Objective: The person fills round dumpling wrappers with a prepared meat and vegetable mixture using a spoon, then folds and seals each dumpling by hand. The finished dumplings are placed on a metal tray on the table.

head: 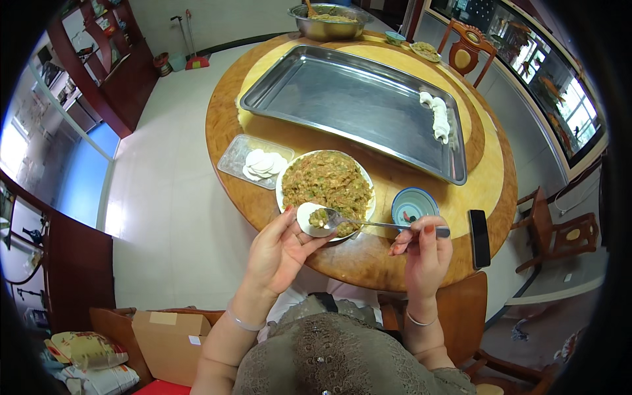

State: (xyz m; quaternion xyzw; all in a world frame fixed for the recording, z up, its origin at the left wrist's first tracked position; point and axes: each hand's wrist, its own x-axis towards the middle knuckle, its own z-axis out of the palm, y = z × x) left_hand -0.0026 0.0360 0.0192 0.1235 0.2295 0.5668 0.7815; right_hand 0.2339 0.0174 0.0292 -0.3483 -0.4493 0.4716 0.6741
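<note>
A round white dumpling wrapper [304, 217] rests on the fingers of my left hand [280, 252]. My right hand [425, 252] grips the handle of a metal spoon [380, 224], whose bowl touches a small lump of filling [317, 218] on the wrapper. Just beyond lies a plate heaped with chopped filling [326, 180]; its white rim [371, 213] shows around the mound. Left of it, a stack of wrappers [264, 164] sits in a clear plastic tray [232, 157]. A blue-rimmed bowl [414, 203] with a small red thing inside stands beyond my right hand.
A large steel tray [345, 108] spans the round wooden table [224, 113], with several folded dumplings [439, 118] along its right end. Behind it stands a steel basin [330, 29] of filling. A phone [479, 239] lies at the table's right edge. A cardboard box [168, 345] is at lower left.
</note>
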